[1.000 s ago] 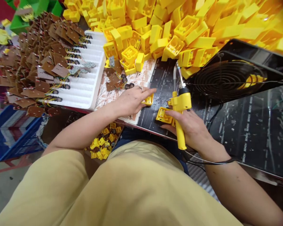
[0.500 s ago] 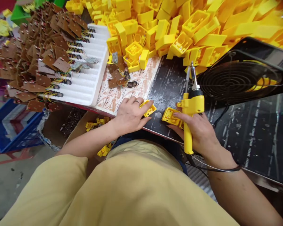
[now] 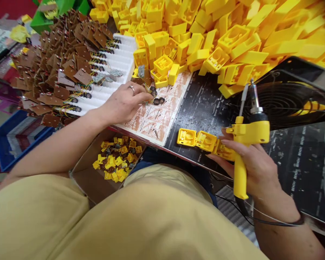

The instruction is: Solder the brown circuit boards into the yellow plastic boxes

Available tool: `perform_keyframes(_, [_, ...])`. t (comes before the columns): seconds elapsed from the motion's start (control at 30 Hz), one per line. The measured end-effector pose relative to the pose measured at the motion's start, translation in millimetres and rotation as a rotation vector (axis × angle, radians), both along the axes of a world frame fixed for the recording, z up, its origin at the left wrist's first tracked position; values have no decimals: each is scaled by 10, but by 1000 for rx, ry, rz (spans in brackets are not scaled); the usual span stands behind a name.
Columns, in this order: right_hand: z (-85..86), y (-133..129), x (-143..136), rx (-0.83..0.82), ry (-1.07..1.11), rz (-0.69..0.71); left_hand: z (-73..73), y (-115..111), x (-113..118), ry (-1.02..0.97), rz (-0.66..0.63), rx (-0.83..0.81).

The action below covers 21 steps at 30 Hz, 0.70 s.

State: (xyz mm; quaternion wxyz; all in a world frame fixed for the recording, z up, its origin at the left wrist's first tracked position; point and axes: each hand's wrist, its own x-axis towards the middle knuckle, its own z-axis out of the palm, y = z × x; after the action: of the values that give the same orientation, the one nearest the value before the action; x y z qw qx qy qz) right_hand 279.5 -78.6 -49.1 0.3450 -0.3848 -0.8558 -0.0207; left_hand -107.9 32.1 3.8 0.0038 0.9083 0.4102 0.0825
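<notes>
Three yellow housings stand in a row, hollow side up, on the dark surface, near the front edge. The two at left show no brown board inside; the third is partly covered by fingers and cannot be read.

Right hand: closed around the handle of a yellow soldering gun, tip pointing to the far side, with thumb and fingers also at the right end of the row. Left hand: well apart from the right, fingers bent at the small round black parts on the patterned sheet. Whether it grips or touches any of them cannot be told.

Progress, as judged: partway. A carton below the near edge holds many yellow pieces with dark and brown bits among them — these appear to be dealt with. Outstanding: the three in the row, a large heap of yellow housings at the far side, and a dense pile of wired brown boards at left, on and beside the ridged white tray. By volume, far more seems left than done.
</notes>
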Motion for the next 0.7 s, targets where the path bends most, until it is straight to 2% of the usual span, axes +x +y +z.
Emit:
perform_keyframes(0.1, [17,-64,-108,-11,36,-38,-58,132,-50,46,-19,-60])
perform_keyframes(0.17, [10,-67,-209,-13,45,-29,-106,209,51,18,31,-85])
perform_keyframes(0.23, [5,-40,-310,-22,35,-9,-81,307,181,-84,103,-132])
perform_keyframes(0.37, [30,67,-485,-78,-3,33,214,542,351,-551,222,-332])
perform_keyframes(0.47, [44,160,-606,-104,-33,54,443,616,418,-831,103,-357])
perform_keyframes(0.53, [31,212,-673,-90,-45,31,492,547,482,-914,14,-343])
perform_keyframes(0.6, [19,240,-717,-66,-43,-17,428,382,574,-859,-20,-379])
perform_keyframes(0.7, [73,210,-723,-35,-11,-67,172,54,734,-495,-73,-413])
